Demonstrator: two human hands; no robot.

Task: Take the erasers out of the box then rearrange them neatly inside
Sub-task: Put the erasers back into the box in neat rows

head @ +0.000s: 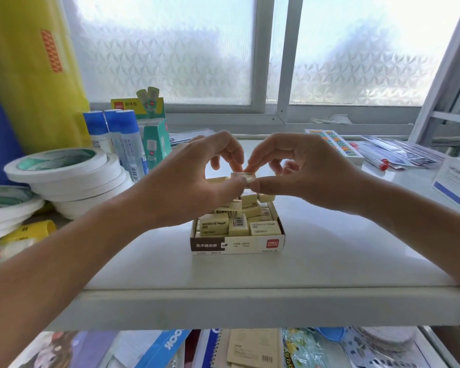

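Note:
A small open cardboard box (237, 244) with a brown and white front stands in the middle of the white shelf. Several cream erasers (215, 223) lie in it in a loose, uneven heap. Above the box's far end my left hand (197, 179) and my right hand (298, 173) meet. Both pinch the same cream eraser (243, 176) between thumb and fingers, left hand on its left end, right hand on its right end. More erasers hang or lie just under the hands, partly hidden by them.
White tape rolls (64, 171) are stacked at the left, with blue-capped glue bottles (120, 139) and a green glue box (154, 144) behind them. At the right lie a bead tray (335, 144), pens and a white card box (457, 181). The shelf's front edge (250, 296) is near me.

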